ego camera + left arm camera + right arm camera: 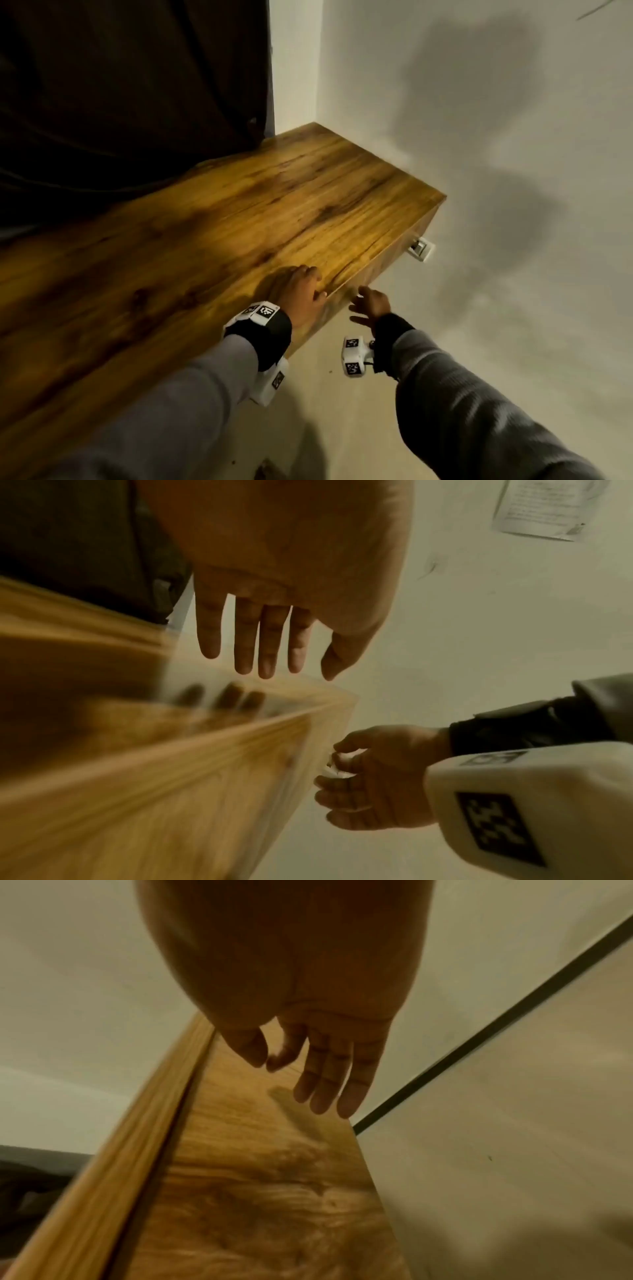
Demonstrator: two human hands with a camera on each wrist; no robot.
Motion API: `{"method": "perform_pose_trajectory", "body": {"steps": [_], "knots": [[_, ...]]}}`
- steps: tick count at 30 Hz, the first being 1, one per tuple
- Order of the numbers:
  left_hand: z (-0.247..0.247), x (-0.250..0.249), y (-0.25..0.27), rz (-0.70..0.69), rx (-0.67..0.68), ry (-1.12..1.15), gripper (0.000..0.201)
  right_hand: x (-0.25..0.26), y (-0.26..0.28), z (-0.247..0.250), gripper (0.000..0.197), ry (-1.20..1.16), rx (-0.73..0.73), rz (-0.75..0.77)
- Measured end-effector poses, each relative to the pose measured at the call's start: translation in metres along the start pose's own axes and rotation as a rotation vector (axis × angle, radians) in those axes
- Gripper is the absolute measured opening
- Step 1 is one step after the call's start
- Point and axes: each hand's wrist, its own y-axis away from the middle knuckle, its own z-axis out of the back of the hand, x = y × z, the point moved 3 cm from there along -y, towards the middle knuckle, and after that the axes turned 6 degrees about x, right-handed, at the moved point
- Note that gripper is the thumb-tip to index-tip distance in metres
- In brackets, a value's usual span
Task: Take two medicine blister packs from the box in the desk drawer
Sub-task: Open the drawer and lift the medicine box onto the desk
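A wooden desk (pixel 239 212) stands in a corner, and its drawer front (pixel 376 263) looks closed. No box or blister pack shows in any view. My left hand (pixel 301 291) rests flat on the desk top at the front edge, its fingers (pixel 260 642) straight and holding nothing. My right hand (pixel 371 305) is lower, against the drawer front (pixel 257 1177). Its thumb and forefinger pinch a small shiny knob (pixel 339 764) there, while the other fingers (pixel 325 1083) stay straight. The left wrist view is blurred over the wood.
A dark curtain (pixel 120 85) hangs behind the desk on the left. A white wall (pixel 479 137) runs along the right, with a wall socket (pixel 421 248) just past the desk's end. Pale floor (pixel 342 411) lies below my arms. A paper sheet (pixel 544 507) hangs on the wall.
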Motion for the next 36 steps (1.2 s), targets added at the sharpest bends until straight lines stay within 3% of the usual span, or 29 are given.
{"method": "perform_pose_trajectory", "body": {"steps": [5, 12, 18, 24, 29, 32, 36], "knots": [[-0.020, -0.014, 0.019, -0.015, -0.078, -0.041, 0.024, -0.035, -0.012, -0.010, 0.046, -0.148, 0.119, -0.162], [-0.058, -0.031, 0.060, -0.087, -0.242, 0.113, 0.020, -0.054, -0.042, -0.015, 0.074, -0.398, 0.186, -0.206], [-0.084, -0.023, 0.080, -0.034, -0.216, 0.145, 0.027, -0.054, -0.051, -0.016, 0.083, -0.551, 0.279, -0.217], [-0.077, -0.037, 0.077, -0.014, -0.247, 0.223, 0.029, -0.065, -0.041, 0.004, 0.083, -0.535, 0.273, -0.190], [-0.076, -0.049, 0.075, -0.016, -0.214, 0.247, 0.031, -0.095, -0.024, 0.059, 0.077, -0.424, 0.313, -0.210], [-0.075, -0.053, 0.071, 0.003, -0.193, 0.330, 0.034, -0.095, 0.004, 0.099, 0.063, -0.270, 0.236, -0.176], [-0.075, -0.056, 0.065, 0.021, -0.168, 0.420, 0.037, -0.076, 0.049, 0.150, 0.042, -0.162, 0.075, 0.006]]}}
